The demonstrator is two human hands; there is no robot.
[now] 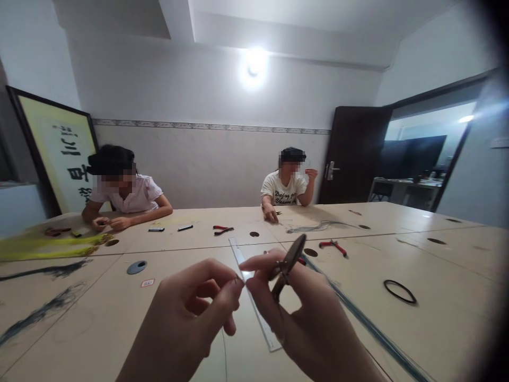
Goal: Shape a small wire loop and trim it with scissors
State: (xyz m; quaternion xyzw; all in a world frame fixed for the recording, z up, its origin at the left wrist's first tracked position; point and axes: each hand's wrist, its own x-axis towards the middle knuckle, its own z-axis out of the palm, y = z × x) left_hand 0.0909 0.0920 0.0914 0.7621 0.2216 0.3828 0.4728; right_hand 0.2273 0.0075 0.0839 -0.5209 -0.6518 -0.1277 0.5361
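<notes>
My left hand (199, 307) is closed in a pinch, thumb against forefinger, on the tip of a thin strand (237, 278). Hardly any of that strand shows. Close beside it, almost touching, the thumb and forefinger of my right hand (306, 313) come together at the same spot. A dark metal plier-like tool (292, 260) is tucked in my right hand, its broad end pointing up; its exact kind is unclear and part of it is hidden by the fingers. Under both hands a clear ruler (262, 323) lies on the table.
Bundled blue-grey strands (366, 318) run along the right, with others (35, 313) at the left. Red-handled pliers (334, 248), a black ring (400, 292), a grey disc (137, 267) and yellow strands (51, 244) lie about. Two people (123, 191) sit across the table.
</notes>
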